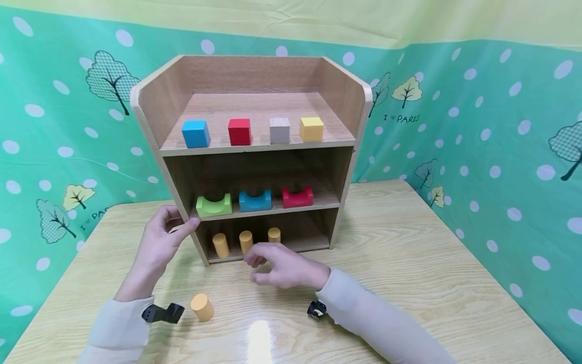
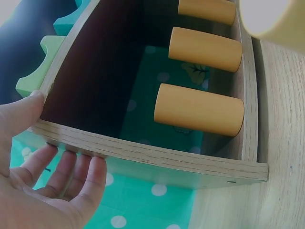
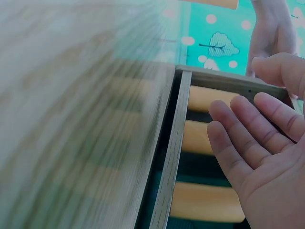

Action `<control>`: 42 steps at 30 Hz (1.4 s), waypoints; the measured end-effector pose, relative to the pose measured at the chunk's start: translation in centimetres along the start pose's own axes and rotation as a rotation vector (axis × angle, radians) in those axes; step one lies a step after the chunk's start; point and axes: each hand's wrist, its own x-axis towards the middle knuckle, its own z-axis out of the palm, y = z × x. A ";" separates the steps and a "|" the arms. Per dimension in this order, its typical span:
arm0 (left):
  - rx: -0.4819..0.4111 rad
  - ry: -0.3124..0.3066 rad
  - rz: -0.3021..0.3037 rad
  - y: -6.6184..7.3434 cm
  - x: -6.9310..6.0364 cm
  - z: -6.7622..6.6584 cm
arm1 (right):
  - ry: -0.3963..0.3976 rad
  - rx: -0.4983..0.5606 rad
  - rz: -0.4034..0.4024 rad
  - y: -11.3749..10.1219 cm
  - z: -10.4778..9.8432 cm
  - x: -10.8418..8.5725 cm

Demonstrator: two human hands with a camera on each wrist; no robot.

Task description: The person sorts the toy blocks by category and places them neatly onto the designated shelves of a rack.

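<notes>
A small wooden shelf (image 1: 254, 78) stands on the table. My left hand (image 1: 159, 237) holds its left side panel (image 2: 157, 157), thumb at the front edge and fingertips against the outer face. My right hand (image 1: 284, 265) is in front of the bottom compartment with its fingers loosely bent; nothing is in its palm in the right wrist view. Upright on the bottom board are a left wooden cylinder (image 1: 221, 245), a middle cylinder (image 1: 246, 241) and a right cylinder (image 1: 274, 234), partly hidden by the right hand. Another cylinder (image 1: 202, 307) stands on the table near my left wrist.
Along the top board sit a blue cube (image 1: 196, 134), a red cube (image 1: 239, 132), a grey cube (image 1: 279, 131) and a yellow cube (image 1: 311, 129). The middle board bears green (image 1: 214, 206), blue (image 1: 255, 201) and red (image 1: 297, 197) blocks with curved notches. A patterned curtain (image 1: 477, 126) surrounds the table.
</notes>
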 end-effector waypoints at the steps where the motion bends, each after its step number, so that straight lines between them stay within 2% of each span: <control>1: -0.001 -0.001 0.001 0.0 0.0 0.0 | -0.005 -0.005 -0.001 -0.1 0.1 0.1; 16: -0.009 0.003 -0.011 0.0 0.1 0.0 | -0.093 -0.049 -0.079 -2.1 2.2 2.7; 27: -0.009 0.004 -0.005 -0.1 0.1 0.0 | -0.149 -0.071 -0.112 -3.4 3.1 3.8; 42: 0.003 -0.001 -0.006 -0.1 0.0 0.0 | -0.180 -0.136 -0.144 -4.1 4.8 4.7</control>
